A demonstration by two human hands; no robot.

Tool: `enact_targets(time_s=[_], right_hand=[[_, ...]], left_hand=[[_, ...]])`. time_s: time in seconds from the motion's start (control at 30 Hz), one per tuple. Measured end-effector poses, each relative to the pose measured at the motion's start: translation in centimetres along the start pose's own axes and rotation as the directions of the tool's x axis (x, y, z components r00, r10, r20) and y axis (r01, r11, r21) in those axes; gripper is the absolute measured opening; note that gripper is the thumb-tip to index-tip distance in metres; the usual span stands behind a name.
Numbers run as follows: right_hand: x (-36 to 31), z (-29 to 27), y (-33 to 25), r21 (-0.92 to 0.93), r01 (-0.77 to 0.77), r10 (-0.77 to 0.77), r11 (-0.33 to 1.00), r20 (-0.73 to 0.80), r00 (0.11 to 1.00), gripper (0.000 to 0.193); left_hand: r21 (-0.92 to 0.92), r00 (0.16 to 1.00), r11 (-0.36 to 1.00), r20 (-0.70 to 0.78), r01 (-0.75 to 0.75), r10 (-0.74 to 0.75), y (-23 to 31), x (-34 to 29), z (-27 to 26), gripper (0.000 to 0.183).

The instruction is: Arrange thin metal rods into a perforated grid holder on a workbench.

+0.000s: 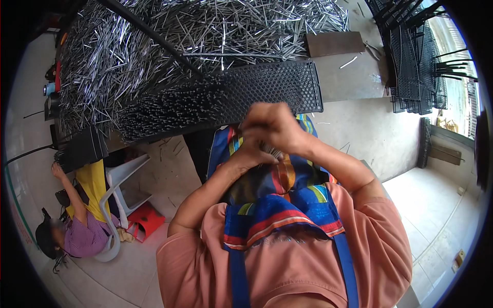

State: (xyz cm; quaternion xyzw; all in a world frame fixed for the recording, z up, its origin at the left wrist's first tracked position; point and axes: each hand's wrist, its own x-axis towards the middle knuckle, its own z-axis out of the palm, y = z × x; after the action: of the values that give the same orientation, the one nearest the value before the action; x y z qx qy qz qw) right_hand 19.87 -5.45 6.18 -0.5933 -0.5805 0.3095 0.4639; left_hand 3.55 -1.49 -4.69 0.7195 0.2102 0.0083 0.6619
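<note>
Over my apron-covered lap, my left hand (250, 154) is closed round a small bundle of thin metal strips (272, 150), whose ends poke out beside the thumb. Just above it is my right hand (275, 126), with fingers curled and smeared by motion, so I cannot tell if anything is in them. Beyond both hands lies a long black perforated tray (272, 84). Its left part is thick with upright dark pins (174, 110), while its right part shows bare holes.
A large heap of loose metal strips (128, 56) covers the table behind the tray, crossed by a dark bar (149, 31). A brown block (335, 44) lies to the right. More black mesh trays (411, 61) hang far right. At left, a person (90, 231) sits at another black tray (82, 149).
</note>
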Motion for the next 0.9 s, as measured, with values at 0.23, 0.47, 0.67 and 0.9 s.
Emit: enact_targets(time_s=[0.23, 0.47, 0.67, 0.9], right_hand=[[0.6, -2.9, 4.1, 0.586, -0.188, 0.483, 0.788, -0.399, 0.78, 0.024], [2.9, -2.0, 5.9, 0.412, -0.066, 0.324, 0.909, -0.597, 0.734, 0.026], [5.5, -0.8, 7.4, -0.054, 0.005, -0.036, 0.999, -0.613, 0.789, 0.016], [7.6, -0.6, 7.2, -0.34, 0.091, -0.267, 0.936, -0.516, 0.814, 0.016]], left_hand=[[-0.789, 0.939, 0.559, 0.064, 0.254, -0.337, 7.0, -1.6, -1.8, 0.038], [-0.867, 0.941, 0.489, -0.082, 0.095, -0.327, 7.4, 0.3, -1.9, 0.032], [-0.856, 0.865, 0.514, -0.212, 0.06, -0.455, 7.2, 1.3, -2.3, 0.032], [-0.82, 0.818, 0.571, -0.36, -0.048, -0.448, 6.6, 2.1, -1.9, 0.028]])
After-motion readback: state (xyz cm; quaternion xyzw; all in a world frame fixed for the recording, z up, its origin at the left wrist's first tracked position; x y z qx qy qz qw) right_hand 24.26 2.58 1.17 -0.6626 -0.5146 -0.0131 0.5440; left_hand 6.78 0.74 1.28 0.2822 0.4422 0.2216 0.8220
